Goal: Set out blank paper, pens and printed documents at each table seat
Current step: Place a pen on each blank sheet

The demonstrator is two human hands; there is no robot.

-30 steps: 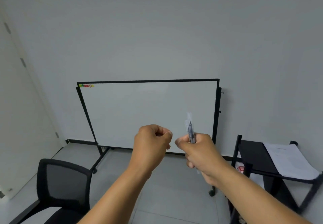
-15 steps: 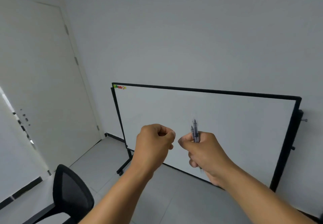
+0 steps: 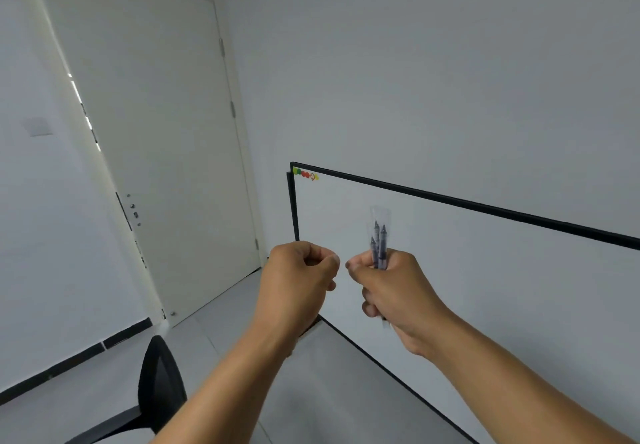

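Note:
My right hand (image 3: 394, 291) grips a small bundle of pens (image 3: 378, 239) in its fist. The pens have clear caps and stand upright above my thumb, in front of the whiteboard. My left hand (image 3: 299, 281) is curled into a fist just left of the right hand, a small gap apart. Nothing shows inside the left fist. Both hands are raised at chest height in mid-air. No paper, documents or table surface are in view.
A black-framed whiteboard (image 3: 485, 270) on a stand fills the right side, with coloured magnets (image 3: 305, 173) at its top left corner. A white door (image 3: 156, 149) stands at left. A black office chair (image 3: 157, 384) sits at lower left on the grey floor.
The view has swung left: the door came into sight and the black cart with papers left the frame. Both hands kept their pose, the right still gripping the pens.

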